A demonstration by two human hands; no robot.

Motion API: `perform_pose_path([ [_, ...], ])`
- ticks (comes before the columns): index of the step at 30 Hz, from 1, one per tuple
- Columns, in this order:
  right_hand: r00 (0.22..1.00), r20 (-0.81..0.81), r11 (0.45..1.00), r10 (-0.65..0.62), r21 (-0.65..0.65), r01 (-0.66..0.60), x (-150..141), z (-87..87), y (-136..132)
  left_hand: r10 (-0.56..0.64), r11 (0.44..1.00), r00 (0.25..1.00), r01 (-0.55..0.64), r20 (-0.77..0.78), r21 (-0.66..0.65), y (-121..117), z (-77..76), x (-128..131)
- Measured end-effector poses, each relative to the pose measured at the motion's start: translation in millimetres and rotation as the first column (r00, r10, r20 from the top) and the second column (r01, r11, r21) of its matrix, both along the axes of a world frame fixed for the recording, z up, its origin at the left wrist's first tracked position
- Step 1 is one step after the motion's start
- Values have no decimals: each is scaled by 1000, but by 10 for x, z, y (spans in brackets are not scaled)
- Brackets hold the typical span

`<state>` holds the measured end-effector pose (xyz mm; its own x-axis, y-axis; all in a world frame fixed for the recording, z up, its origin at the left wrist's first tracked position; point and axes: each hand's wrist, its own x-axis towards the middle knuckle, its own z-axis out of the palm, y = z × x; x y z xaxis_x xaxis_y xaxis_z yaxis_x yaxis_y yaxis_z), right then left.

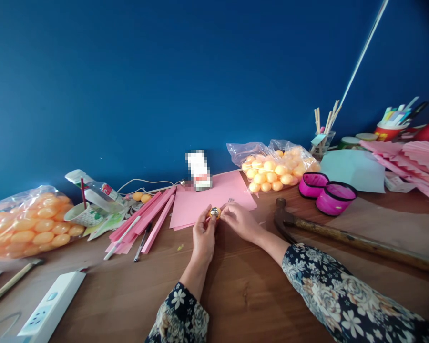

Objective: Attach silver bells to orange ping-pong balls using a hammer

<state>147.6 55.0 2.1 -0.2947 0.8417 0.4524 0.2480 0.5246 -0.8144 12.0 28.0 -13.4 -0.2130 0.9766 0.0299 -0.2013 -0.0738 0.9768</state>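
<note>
My left hand (204, 236) pinches a small orange ball (215, 212) with a shiny silvery patch on top, above the front edge of the pink paper sheets (200, 202). From the other side, my right hand (243, 221) has its fingertips pressed together against the ball's right edge. Fingers cover much of the ball, and whether the right hand holds a further small piece I cannot make out. Tiny dark marks or bits lie on the paper just beyond the right hand.
Bags of orange balls stand left (32, 228) and right (271, 171). Nearby lie pink paper strips (146, 214), a black pen (143, 242), a hammer (329, 228), two magenta fabric rings (336, 197) and a white power strip (52, 305). A blue wall (164, 85) rises behind.
</note>
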Motion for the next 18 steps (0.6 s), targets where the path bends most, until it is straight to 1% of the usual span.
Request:
perform_pose_path([
  [6, 1000, 3, 1000, 9, 15, -9, 2, -20, 9, -18, 1000, 999, 18, 44, 6, 6, -21, -3],
  [15, 1000, 14, 1000, 10, 19, -10, 9, -11, 12, -16, 1000, 999, 17, 36, -6, 2, 5, -2],
  [18, 1000, 27, 1000, 9, 9, -9, 7, -8, 7, -5, 1000, 1000, 5, 3, 0, -2, 10, 2],
])
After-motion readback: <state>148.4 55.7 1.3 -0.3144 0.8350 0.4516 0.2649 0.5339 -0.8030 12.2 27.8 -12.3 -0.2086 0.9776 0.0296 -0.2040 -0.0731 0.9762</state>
